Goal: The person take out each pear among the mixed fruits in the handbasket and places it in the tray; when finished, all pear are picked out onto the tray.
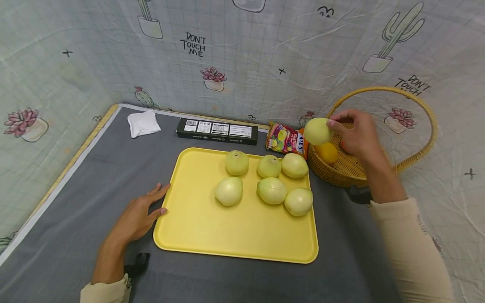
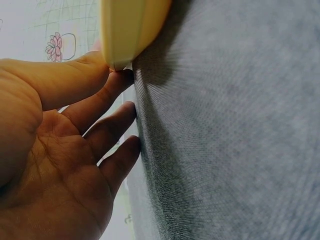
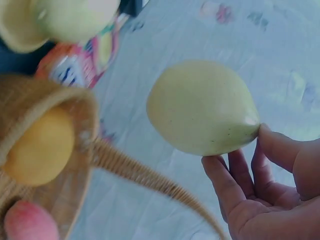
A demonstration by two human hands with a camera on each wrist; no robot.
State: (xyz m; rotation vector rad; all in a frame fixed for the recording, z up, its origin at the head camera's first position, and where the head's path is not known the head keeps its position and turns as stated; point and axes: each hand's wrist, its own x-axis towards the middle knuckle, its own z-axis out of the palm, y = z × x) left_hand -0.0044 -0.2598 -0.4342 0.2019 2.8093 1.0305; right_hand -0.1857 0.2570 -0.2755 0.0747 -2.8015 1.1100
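Note:
My right hand [image 1: 354, 130] pinches a pale green fruit [image 1: 317, 131] by its narrow end, holding it in the air over the left side of a wicker basket [image 1: 337, 179]. In the right wrist view this fruit [image 3: 200, 107] looks smooth, with tiny dark specks near the thumb. A yellow tray [image 1: 227, 240] lies on the table, with several similar pale green fruits [image 1: 229, 191] on its middle and right. My left hand [image 1: 136, 216] rests at the tray's left rim, thumb and fingertips touching the edge. In the left wrist view its fingers [image 2: 112, 125] are extended.
Inside the basket lie a yellow fruit [image 1: 326, 153] and a reddish fruit [image 3: 31, 221]; its tall handle [image 1: 432, 122] arches to the right. Behind the tray are a colourful snack packet [image 1: 286, 139], a long black box [image 1: 217, 131] and a white packet [image 1: 144, 123]. A patterned cloth hangs behind.

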